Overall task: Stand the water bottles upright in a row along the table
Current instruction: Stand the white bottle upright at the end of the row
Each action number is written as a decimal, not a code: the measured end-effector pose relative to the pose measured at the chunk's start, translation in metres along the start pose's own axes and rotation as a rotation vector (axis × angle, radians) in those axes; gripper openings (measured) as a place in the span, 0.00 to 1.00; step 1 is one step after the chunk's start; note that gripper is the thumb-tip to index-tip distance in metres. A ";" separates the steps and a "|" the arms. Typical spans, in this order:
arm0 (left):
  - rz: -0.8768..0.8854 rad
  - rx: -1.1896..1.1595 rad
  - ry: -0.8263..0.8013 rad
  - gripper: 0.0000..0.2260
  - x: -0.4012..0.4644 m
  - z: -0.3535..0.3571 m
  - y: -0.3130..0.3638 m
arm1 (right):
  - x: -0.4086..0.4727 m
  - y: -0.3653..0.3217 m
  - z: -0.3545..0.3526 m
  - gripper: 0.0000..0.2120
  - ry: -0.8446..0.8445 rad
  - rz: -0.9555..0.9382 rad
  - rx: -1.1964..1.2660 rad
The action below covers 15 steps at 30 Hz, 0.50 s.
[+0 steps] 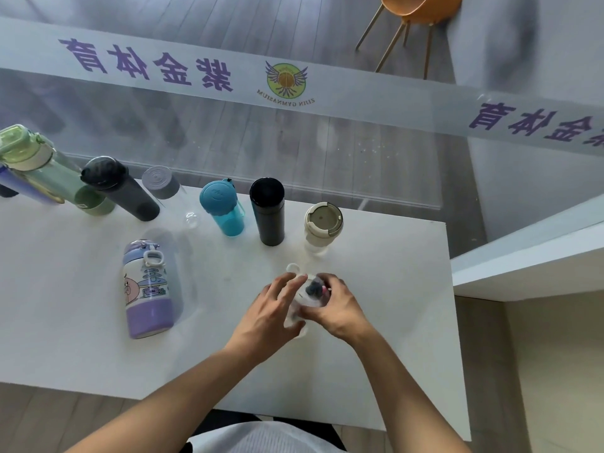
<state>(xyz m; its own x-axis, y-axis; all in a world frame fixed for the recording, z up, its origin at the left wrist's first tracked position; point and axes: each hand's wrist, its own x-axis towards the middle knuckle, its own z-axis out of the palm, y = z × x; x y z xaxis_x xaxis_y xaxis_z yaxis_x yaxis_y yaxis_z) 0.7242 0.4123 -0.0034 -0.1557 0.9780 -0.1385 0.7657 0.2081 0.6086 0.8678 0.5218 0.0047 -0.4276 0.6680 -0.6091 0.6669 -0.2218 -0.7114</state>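
A clear bottle point(302, 299) with a white loop on its cap is held between both hands near the front of the white table point(65, 322). The left hand point(268, 317) is laid against the bottle's left side with its fingers point(287, 284) spread and lightly curved along the wall. The right hand point(338, 305) is closed round the bottle's right side, fingers curled over the cap end. The bottle's exact tilt is masked by the hands.

Well to the left of the fingers, a purple-and-white cartoon bottle point(148, 289) is seen lying on its side. Beyond the fingertips, a row is formed along the far edge: a clear bottle with a cream lid point(323, 223) just past the fingers, then, leftward, a black flask point(268, 210), a teal bottle point(224, 207), a clear bottle with a grey cap point(163, 184), a dark grey bottle point(119, 188) and a green bottle point(42, 168). A blue-purple bottle point(24, 188) is partly hidden at the far left edge.

Behind the row, a glass partition point(359, 152) with mirrored purple lettering is seen; past it, an orange chair point(415, 8) is partly visible.
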 end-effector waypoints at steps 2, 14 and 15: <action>0.017 0.100 0.004 0.34 0.001 -0.004 0.002 | 0.000 0.004 -0.010 0.50 0.090 -0.034 -0.050; -0.104 0.255 -0.027 0.20 -0.009 -0.014 -0.005 | 0.033 0.028 -0.081 0.41 0.442 -0.148 -0.112; -0.108 0.259 -0.026 0.19 -0.008 -0.015 -0.005 | 0.039 0.028 -0.086 0.41 0.450 -0.147 -0.116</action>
<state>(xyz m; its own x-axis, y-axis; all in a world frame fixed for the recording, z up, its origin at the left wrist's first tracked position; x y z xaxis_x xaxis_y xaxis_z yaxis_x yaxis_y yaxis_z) 0.7120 0.4031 0.0061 -0.2316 0.9489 -0.2142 0.8801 0.2982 0.3695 0.9225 0.6028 -0.0081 -0.2333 0.9328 -0.2749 0.6937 -0.0385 -0.7192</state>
